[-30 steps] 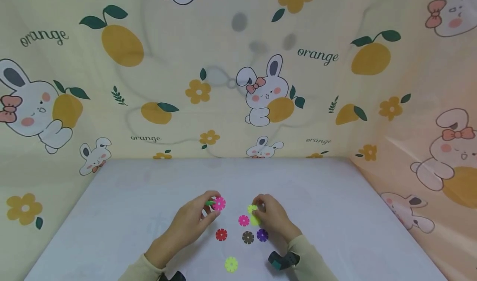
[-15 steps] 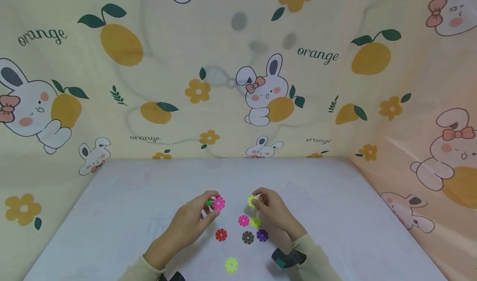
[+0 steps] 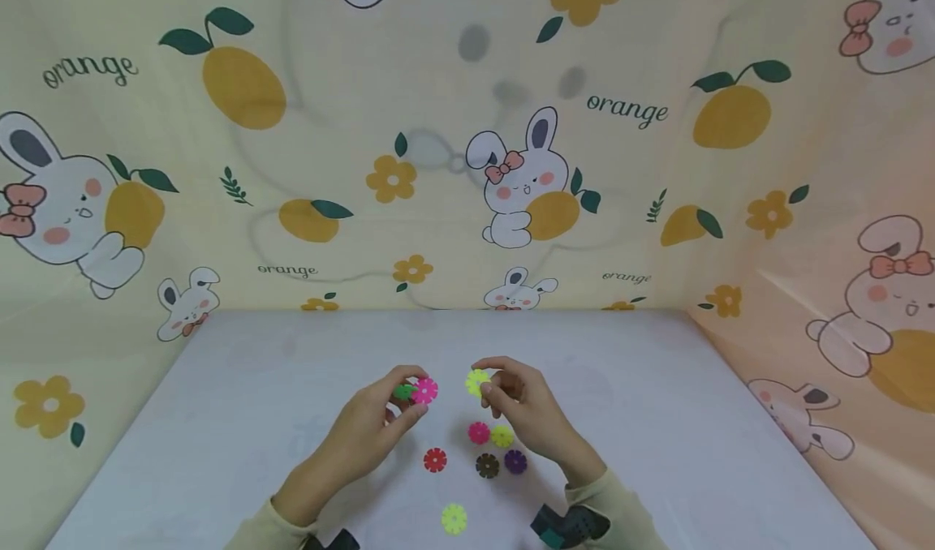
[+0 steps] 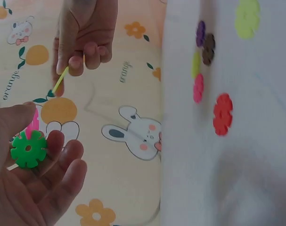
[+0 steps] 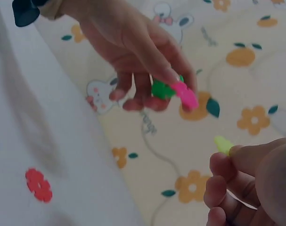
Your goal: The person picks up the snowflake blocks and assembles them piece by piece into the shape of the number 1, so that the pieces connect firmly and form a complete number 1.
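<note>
My left hand (image 3: 361, 428) pinches a pink notched plastic disc (image 3: 426, 390) between thumb and fingertips. A green notched disc (image 4: 21, 151) is joined to it at an angle, on the palm side. Opposite, my right hand (image 3: 533, 412) holds a yellow notched disc (image 3: 476, 382) between thumb and index finger, its other fingers curled. Both hands are raised over the white table, and a small gap separates the yellow disc from the pink one. Seen from the right wrist, the yellow disc (image 5: 223, 144) is nearly edge-on and partly covered by the thumb.
Below the hands, a pink disc (image 3: 479, 433) and a yellow one (image 3: 501, 436) lie side by side on the white table (image 3: 643, 388). Red (image 3: 435, 460), brown (image 3: 487, 466) and purple (image 3: 515, 461) discs lie nearer, with a yellow-green disc (image 3: 454, 519) in front. A printed cloth (image 3: 409, 88) surrounds the table.
My right hand has lifted the yellow disc from beside the others and carried it up and left toward the pink one. My left hand has risen slightly, still holding the joined discs.
</note>
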A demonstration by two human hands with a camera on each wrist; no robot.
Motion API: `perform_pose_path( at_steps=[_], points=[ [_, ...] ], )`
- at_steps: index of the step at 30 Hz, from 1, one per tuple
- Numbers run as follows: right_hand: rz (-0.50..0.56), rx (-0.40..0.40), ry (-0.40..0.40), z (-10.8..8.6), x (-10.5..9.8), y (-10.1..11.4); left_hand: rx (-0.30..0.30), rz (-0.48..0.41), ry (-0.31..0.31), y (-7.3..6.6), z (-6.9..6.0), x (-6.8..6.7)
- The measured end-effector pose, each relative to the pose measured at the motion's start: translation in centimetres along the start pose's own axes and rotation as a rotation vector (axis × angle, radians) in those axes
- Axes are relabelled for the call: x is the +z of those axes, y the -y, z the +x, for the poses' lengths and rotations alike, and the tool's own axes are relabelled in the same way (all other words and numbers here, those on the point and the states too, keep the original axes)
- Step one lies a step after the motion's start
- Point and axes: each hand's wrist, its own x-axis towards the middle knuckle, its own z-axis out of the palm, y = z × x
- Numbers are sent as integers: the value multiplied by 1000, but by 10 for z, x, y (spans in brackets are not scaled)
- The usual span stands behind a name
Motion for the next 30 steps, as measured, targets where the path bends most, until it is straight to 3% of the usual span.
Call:
perform_pose_path(
  at_steps=[5,10,15,30],
  points=[
    [5,-46,-20,-6,7,13,1,-134,69,-2,-1,-4],
    [-11,-85,-7,-9,16,18,-2,-212,123,-4,-2,-5],
    [-40,-89,5,-10,22,20,-11,-250,167,-4,-3,-3],
    [-129,-111,-16,-12,26,20,-23,-312,187,-5,-2,-2]
  ],
)
